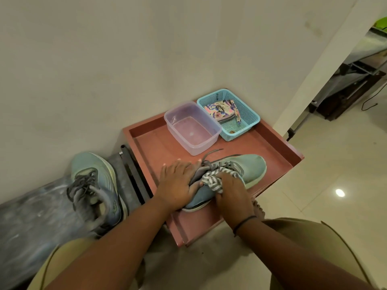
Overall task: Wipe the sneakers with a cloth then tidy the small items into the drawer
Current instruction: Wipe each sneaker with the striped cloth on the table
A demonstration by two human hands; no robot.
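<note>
I see one teal sneaker (236, 170) with grey laces lying on the reddish tray-like counter (272, 147), toe pointing right, a grey-and-white striped cloth (211, 181) bunched against its side. The second teal sneaker (96, 189) sits off to the left on a grey surface, upright, laces loose, toe toward the wall.

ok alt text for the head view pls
Right hand rubs a striped cloth on a teal sneaker steadied by the left hand on a red tray; the second sneaker lies left.
</note>
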